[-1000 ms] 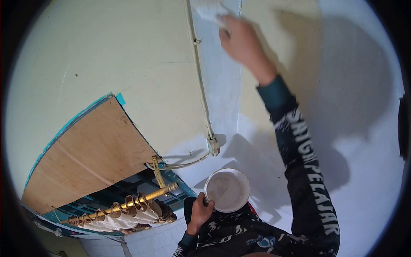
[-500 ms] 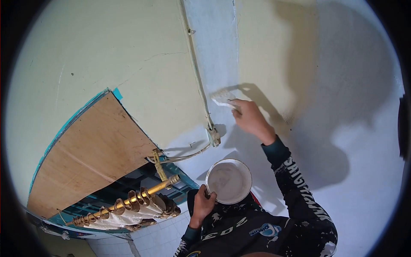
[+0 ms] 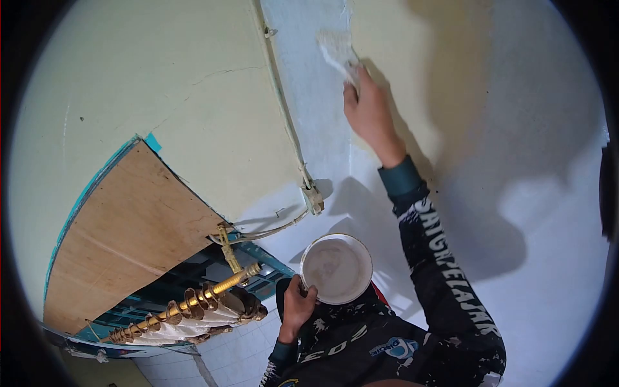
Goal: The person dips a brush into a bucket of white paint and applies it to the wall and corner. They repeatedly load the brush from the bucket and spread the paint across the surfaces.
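Observation:
My right hand (image 3: 373, 116) grips a wide paintbrush (image 3: 336, 53) by its handle, the bristles against a pale blue-white strip of wall (image 3: 316, 97). Cream-coloured wall (image 3: 393, 39) lies to the right of that strip. Lower down, my left hand (image 3: 298, 304) is closed on the rim of a white bucket (image 3: 369, 271). Inside the bucket sits whitish paint (image 3: 335, 267), its surface facing up toward me.
A cable conduit (image 3: 278, 97) runs down the wall to a small electrical box (image 3: 314, 198). At left are a plywood panel (image 3: 138, 226) in a teal frame and a brass curtain rod (image 3: 193, 302) with a gathered curtain (image 3: 193, 327).
My right hand has carried the paintbrush up along the pale strip, the arm stretching further out. My left hand still holds the bucket. The view has shifted slightly.

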Action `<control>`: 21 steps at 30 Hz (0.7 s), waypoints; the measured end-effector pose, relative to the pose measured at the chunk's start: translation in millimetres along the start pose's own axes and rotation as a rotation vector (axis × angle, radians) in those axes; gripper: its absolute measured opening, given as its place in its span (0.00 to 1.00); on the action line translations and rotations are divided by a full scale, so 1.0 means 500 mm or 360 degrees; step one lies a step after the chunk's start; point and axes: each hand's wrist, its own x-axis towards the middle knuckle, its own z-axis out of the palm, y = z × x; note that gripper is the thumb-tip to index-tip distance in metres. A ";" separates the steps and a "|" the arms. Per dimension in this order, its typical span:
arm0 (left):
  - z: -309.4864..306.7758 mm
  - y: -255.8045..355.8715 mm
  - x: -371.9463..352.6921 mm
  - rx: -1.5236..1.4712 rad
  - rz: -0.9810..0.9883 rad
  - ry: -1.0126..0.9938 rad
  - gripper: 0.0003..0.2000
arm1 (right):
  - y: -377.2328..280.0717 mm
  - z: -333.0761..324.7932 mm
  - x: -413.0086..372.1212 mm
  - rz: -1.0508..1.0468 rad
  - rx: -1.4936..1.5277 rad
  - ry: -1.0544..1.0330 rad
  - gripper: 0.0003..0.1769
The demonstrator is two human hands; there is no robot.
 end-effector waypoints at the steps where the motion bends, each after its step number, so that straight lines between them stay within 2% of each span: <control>1: -0.001 0.006 0.001 0.0000 -0.0006 -0.0003 0.09 | 0.003 0.002 -0.033 0.0122 0.0093 -0.0048 0.19; 3: -0.004 0.019 0.003 -0.0027 -0.0108 -0.0020 0.08 | 0.023 0.007 -0.094 0.0251 0.0112 -0.0145 0.19; 7: -0.001 -0.007 0.006 -0.0029 -0.0074 -0.0006 0.09 | 0.046 -0.001 -0.171 0.0545 0.0137 -0.0397 0.18; 9: 0.005 -0.062 0.010 0.0179 0.0164 0.0037 0.10 | 0.063 0.000 -0.213 0.0595 0.0153 -0.0455 0.17; 11: 0.004 -0.012 0.010 0.0069 0.0041 0.0017 0.11 | 0.085 0.003 -0.264 0.0640 0.0169 -0.0520 0.17; 14: 0.014 -0.014 0.008 -0.0113 -0.0136 0.0002 0.10 | 0.143 0.015 -0.361 0.0671 0.0207 -0.0659 0.17; 16: 0.009 0.007 0.007 -0.0013 -0.0060 0.0024 0.10 | 0.204 0.019 -0.435 0.0727 0.0347 -0.0957 0.18; 17: 0.005 0.015 0.005 0.0102 0.0025 0.0039 0.10 | 0.193 -0.002 -0.445 0.0745 0.0355 -0.0992 0.18; 19: 0.005 0.015 0.001 -0.0001 -0.0012 0.0037 0.11 | 0.164 -0.054 -0.459 0.0960 0.0549 -0.1260 0.20; 21: 0.005 0.016 -0.006 -0.0099 -0.0119 0.0018 0.10 | 0.091 -0.130 -0.438 0.1114 0.0579 -0.1323 0.19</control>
